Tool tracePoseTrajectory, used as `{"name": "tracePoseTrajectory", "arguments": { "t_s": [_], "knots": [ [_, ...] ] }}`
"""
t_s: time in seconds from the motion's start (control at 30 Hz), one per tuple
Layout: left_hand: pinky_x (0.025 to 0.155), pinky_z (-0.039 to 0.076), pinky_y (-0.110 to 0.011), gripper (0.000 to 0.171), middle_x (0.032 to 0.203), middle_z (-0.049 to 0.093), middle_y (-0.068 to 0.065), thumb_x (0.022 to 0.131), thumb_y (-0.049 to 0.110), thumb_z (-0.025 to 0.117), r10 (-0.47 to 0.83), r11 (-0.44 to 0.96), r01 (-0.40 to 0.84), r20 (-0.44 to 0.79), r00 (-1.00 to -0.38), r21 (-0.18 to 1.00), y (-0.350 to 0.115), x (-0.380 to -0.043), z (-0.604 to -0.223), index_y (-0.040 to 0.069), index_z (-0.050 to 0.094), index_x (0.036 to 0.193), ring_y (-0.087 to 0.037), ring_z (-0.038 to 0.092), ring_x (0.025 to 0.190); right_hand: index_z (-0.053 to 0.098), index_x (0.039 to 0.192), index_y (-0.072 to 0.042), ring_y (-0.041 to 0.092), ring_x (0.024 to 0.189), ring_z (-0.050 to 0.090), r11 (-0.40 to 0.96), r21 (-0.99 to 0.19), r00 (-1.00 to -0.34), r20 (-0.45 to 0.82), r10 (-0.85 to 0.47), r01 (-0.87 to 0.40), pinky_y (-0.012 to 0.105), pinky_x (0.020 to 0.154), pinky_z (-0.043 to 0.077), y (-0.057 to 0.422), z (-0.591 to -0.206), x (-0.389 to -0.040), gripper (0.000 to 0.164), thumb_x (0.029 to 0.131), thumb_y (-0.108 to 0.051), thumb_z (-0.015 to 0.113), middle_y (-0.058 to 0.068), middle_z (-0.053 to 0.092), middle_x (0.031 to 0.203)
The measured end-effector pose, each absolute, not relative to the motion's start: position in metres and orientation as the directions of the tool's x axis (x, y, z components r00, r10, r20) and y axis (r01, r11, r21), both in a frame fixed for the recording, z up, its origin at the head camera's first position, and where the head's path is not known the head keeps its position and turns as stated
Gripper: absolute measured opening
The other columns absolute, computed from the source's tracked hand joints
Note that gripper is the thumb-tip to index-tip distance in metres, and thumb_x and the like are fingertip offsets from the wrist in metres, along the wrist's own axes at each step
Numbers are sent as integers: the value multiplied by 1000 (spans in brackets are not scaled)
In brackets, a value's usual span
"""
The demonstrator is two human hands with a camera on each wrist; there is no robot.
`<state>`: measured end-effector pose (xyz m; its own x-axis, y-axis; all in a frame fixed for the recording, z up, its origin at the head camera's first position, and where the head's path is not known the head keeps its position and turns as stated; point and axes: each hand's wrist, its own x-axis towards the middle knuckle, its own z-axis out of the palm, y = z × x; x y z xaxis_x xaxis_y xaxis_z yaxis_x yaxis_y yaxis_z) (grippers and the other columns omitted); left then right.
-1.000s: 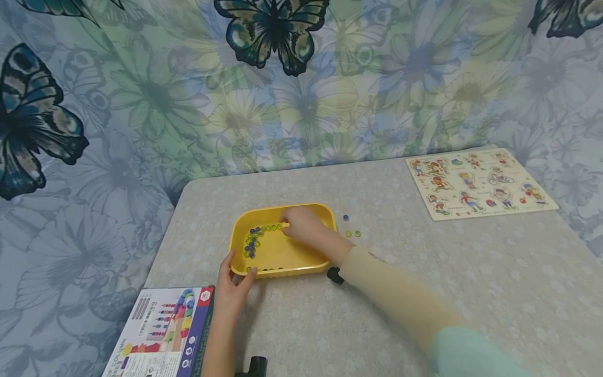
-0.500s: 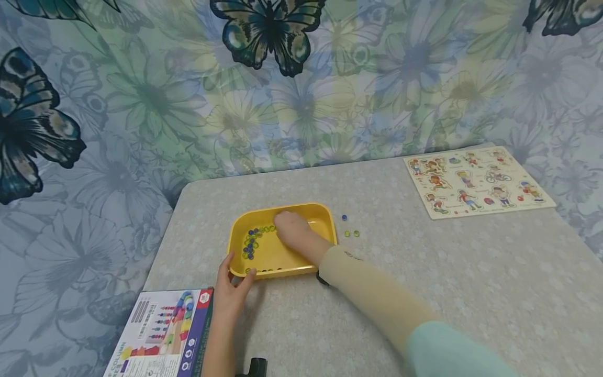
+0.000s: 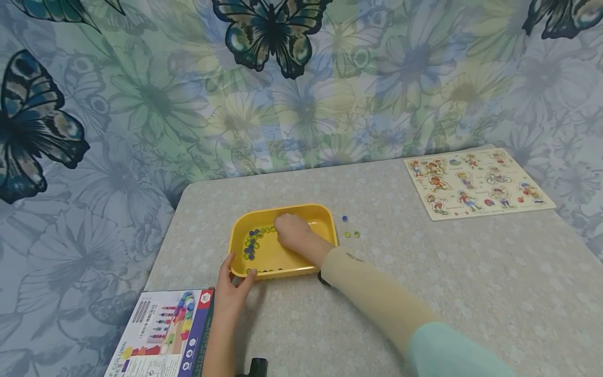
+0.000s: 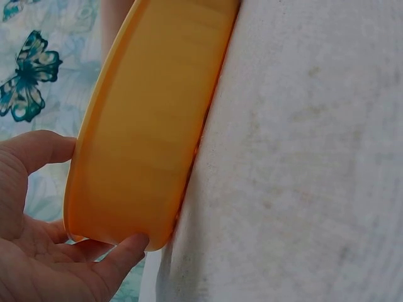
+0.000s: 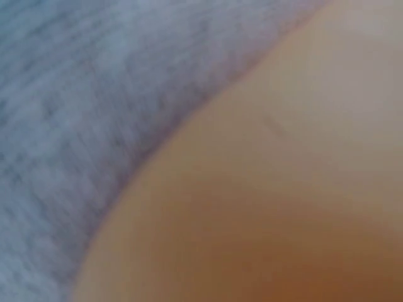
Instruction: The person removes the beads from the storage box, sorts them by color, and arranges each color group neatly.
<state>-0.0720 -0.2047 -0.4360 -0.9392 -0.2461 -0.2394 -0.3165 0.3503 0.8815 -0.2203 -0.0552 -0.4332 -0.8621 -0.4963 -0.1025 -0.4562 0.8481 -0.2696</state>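
Observation:
In the head view a yellow plastic tray (image 3: 282, 273) lies on the table. My left hand (image 3: 233, 289) holds its near left corner; in the left wrist view the thumb touches the rim and other fingers lie against the end wall. Inside the tray, my right hand (image 3: 298, 234) reaches down with curled fingers at the right end of a row of beads. Its fingertips are hidden, so whether they pinch anything is unclear. Small green and blue glass beads (image 3: 252, 245) form a bent line along the tray's left and far parts. A few more lie by the near wall.
Right of the tray, a blue bead (image 3: 345, 218) and two green beads (image 3: 352, 234) lie on the table (image 3: 400, 262). A printed picture board (image 3: 480, 183) is at the back right. A toy box (image 3: 162, 332) lies at the front left, beside the left forearm.
My right hand has shifted slightly left and down in the tray, covering the end of the bead row and a small yellow shape seen at its fingertips earlier. The left hand keeps its hold.

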Motion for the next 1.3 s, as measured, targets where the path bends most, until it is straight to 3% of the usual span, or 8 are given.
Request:
{"name": "tracePoseTrajectory", "arguments": {
  "t_s": [0.2, 0.47, 0.87, 1.1, 1.3],
  "knots": [
    [105, 34, -44, 76, 154, 18, -6, 89, 29, 62, -248, 357, -321, -242, -938, 877, -206, -72, -437, 23, 17, 149, -31, 26, 137, 61, 84, -12, 12, 63, 48, 825, -313, -846, -104, -523, -471, 24, 53, 43, -52, -427, -216, 4, 82, -13, 63, -1, 56, 74],
    [105, 34, -45, 74, 155, 16, -4, 90, 30, 61, -254, 341, -332, -254, -933, 879, -205, -71, -437, 25, 16, 150, -30, 24, 138, 64, 96, -10, 11, 78, 56, 740, -468, -816, -65, -574, -483, 24, 70, 48, -28, -408, -208, 13, 83, -14, 66, -2, 64, 90],
    [105, 34, -45, 75, 155, 16, -3, 90, 33, 61, -252, 333, -335, -259, -932, 881, -205, -73, -434, 28, 16, 149, -29, 23, 139, 66, 96, -11, 14, 78, 57, 680, -584, -858, 60, -510, -444, 28, 70, 51, 77, -362, -211, 12, 84, -14, 64, -1, 62, 85],
    [106, 32, -46, 75, 155, 15, -2, 90, 33, 60, -261, 327, -345, -267, -928, 880, -206, -72, -434, 30, 14, 149, -29, 22, 139, 65, 89, -10, 14, 73, 56, 717, -577, -891, 40, -453, -390, 29, 64, 49, 136, -378, -209, 7, 83, -11, 65, -1, 62, 79],
    [106, 31, -47, 76, 155, 14, -2, 90, 34, 60, -262, 328, -350, -271, -926, 878, -206, -72, -434, 32, 13, 149, -30, 21, 139, 64, 85, -9, 13, 64, 50, 766, -521, -877, -67, -476, -377, 28, 57, 43, 161, -406, -205, 5, 80, -9, 66, -2, 58, 72]
  ]
}}
